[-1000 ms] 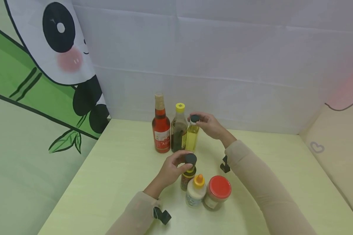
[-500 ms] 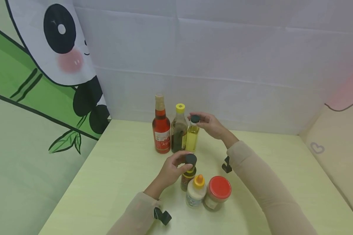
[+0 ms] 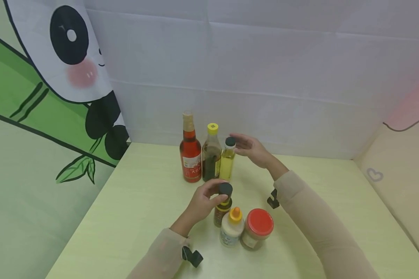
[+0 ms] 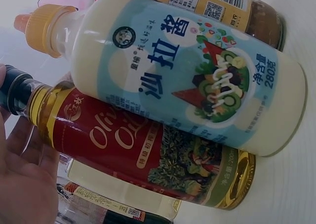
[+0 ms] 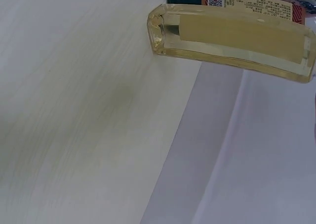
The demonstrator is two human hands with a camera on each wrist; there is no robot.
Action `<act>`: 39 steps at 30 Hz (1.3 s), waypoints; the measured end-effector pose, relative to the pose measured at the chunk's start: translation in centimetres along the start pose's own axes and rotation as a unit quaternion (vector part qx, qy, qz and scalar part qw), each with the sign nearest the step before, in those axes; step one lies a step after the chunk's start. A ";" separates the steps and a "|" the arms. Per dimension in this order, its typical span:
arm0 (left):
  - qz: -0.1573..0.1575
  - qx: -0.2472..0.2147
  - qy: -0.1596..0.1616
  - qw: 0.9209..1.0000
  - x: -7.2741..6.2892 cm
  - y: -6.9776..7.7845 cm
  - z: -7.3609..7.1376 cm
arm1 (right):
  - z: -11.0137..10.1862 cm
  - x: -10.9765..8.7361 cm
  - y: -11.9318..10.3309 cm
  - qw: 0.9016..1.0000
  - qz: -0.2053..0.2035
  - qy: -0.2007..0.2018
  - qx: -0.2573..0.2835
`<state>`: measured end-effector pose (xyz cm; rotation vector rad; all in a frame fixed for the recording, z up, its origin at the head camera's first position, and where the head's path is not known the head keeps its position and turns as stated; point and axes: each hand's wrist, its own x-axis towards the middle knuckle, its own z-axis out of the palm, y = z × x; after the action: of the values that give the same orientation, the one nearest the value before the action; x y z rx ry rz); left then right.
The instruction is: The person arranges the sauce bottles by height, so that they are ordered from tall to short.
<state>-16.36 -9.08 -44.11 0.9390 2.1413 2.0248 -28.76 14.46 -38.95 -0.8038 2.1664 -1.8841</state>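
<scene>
In the head view my left hand (image 3: 202,201) grips a small olive oil bottle (image 3: 222,215) at its black cap (image 3: 225,189), thumb on the near side. Its red "Olive Oil" label (image 4: 108,140) shows in the left wrist view. Farther back, my right hand (image 3: 255,151) stands beside a yellow oil bottle (image 3: 227,164) with a dark green cap, fingers loosely spread and holding nothing. The right wrist view shows that oil bottle's flat side (image 5: 237,36). Close by the olive oil stands a salad dressing bottle (image 3: 231,232) with an orange nozzle.
A red-lidded jar (image 3: 260,224) stands right of the dressing. At the back, a red-liquid bottle (image 3: 191,159) and a dark bottle with a yellow cap (image 3: 212,151) line up with the oil bottle. A white cloth wall (image 3: 251,77) closes off the table's (image 3: 143,205) far edge.
My right hand has let go of the oil bottle's cap and drawn slightly to the right. My left hand stays at the olive oil bottle's cap.
</scene>
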 end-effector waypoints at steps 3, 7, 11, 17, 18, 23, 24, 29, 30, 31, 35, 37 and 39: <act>0.003 0.000 0.001 1.000 0.0 -0.1 0.0 | -0.2 -0.3 0.0 1.000 -0.001 0.002 0.004; 0.009 -0.004 0.001 1.000 0.1 -0.2 -0.1 | -0.5 -0.9 0.1 1.000 -0.006 0.008 0.001; 0.009 -0.005 0.001 1.000 0.1 -0.2 -0.1 | -0.7 -1.5 0.1 1.000 -0.011 0.014 0.001; 0.011 -0.005 0.001 1.000 0.1 -0.3 -0.1 | -1.0 -2.5 0.0 1.000 -0.020 0.019 0.010; 0.013 -0.005 0.001 1.000 0.2 -0.3 -0.1 | -1.0 -2.7 0.0 1.000 -0.020 0.019 0.010; 0.017 -0.004 -0.001 1.000 0.3 -0.5 -0.2 | -0.9 -3.5 -0.1 1.000 -0.016 0.017 0.009; 0.016 -0.003 -0.001 1.000 0.3 -0.5 -0.3 | -0.9 -3.7 -0.1 1.000 -0.018 0.015 0.006; 0.007 -0.004 -0.001 1.000 0.3 -0.4 -0.3 | -1.1 -4.6 0.2 1.000 -0.026 0.004 0.000; 0.006 -0.005 0.000 1.000 0.3 -0.4 -0.2 | -1.1 -4.8 0.3 1.000 -0.027 0.002 -0.002; 0.006 -0.005 0.000 1.000 0.3 -0.4 -0.2 | -1.0 -5.0 0.3 1.000 -0.028 0.002 -0.003; 0.008 -0.006 0.001 1.000 0.3 -0.3 -0.2 | -0.8 -6.0 0.2 0.999 -0.033 -0.002 -0.007; 0.008 -0.006 0.002 1.000 0.3 -0.3 -0.2 | -0.7 -6.5 0.1 0.999 -0.032 -0.003 -0.014; 0.007 -0.006 0.003 1.000 0.3 -0.3 -0.1 | -0.6 -7.0 0.0 0.999 -0.029 -0.004 -0.021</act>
<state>-16.79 -9.05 -44.29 0.9500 2.1288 2.0477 -23.14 18.46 -40.38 -0.8891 2.2073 -1.8648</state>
